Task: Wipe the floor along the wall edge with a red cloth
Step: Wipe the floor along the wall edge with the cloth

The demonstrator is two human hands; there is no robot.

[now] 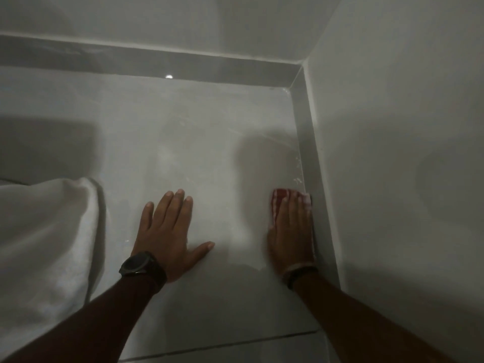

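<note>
Pressing striped red cloth (279, 203) (flat) on glossy tile (209, 158)

Floor (183, 153) open ahead of both hands, bare tile up to the far wall (157, 19) and its grey skirting (131, 57). Right side closed off: right wall (406, 153) and skirting strip (309, 153) meet the far skirting at the corner. Right hand (292, 231), flat on red cloth (280, 203), sits tight against that strip. Left hand (170, 231) lies flat mid-floor. White fabric (47, 244) heaped on the left blocks that flank; clear lane between the hands.
</note>
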